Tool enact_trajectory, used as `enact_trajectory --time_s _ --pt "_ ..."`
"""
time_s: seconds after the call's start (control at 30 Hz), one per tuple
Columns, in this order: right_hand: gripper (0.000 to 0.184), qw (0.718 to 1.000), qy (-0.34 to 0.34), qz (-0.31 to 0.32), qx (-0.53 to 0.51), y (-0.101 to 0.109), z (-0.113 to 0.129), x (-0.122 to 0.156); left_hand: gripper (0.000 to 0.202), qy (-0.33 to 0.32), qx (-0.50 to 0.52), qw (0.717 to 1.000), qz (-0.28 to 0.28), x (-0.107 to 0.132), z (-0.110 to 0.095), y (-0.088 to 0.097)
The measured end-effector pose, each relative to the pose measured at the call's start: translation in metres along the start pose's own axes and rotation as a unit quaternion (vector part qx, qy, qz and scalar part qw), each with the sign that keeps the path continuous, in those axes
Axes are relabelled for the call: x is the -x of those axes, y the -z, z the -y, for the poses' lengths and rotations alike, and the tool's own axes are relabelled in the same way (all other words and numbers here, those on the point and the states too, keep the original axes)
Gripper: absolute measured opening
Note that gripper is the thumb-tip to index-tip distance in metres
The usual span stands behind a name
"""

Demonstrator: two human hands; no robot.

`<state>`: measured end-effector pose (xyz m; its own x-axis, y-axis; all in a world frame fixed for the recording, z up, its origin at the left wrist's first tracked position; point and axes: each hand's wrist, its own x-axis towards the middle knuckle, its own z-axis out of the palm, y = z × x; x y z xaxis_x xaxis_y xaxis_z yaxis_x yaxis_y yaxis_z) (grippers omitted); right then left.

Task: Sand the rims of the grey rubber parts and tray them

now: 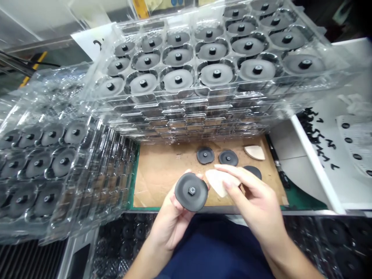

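Note:
My left hand (171,221) grips a round black plastic disc (186,199), whose raised centre stub faces up toward me. Pinched between the thumb and fingers of my right hand (258,201) is a pale cream wedge-shaped pad (217,181), its pointed end close to the disc's right edge. Whether pad and disc touch is unclear. Beyond my hands, two similar black discs (205,155) (228,157) lie on a sheet of brown cardboard (157,166). A further black disc (253,171) is partly hidden behind my right hand, and another cream pad (255,152) rests near it.
A tall stack of clear plastic trays (186,104) holding black discs rises behind the cardboard. More filled trays (66,155) stand at the left. A dark pen-like tool (279,166) lies along the right side, beside a white partition (316,162) and papers (357,135).

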<state>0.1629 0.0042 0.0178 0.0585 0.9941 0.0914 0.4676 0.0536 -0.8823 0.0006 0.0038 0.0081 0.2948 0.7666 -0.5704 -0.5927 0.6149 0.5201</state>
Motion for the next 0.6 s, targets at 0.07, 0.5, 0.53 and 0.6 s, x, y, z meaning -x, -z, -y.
enact_trajectory --time_s 0.07,0.5,0.53,0.6 --pt "0.023 0.994 0.105 -0.009 -0.02 0.003 0.028 -0.005 0.054 0.001 -0.006 1.0 0.006 0.001 0.001 -0.002" --pt "0.023 0.965 0.218 0.142 0.026 0.001 0.046 -0.006 0.046 0.035 0.001 0.999 0.003 0.004 -0.006 -0.011" --pt "0.021 0.963 0.209 0.17 0.025 0.007 0.045 -0.004 0.055 0.038 0.008 0.999 0.01 0.003 -0.007 -0.009" --pt "0.022 0.964 0.182 0.188 0.051 0.02 0.04 -0.002 0.063 0.045 0.026 0.998 0.027 0.001 -0.006 -0.004"
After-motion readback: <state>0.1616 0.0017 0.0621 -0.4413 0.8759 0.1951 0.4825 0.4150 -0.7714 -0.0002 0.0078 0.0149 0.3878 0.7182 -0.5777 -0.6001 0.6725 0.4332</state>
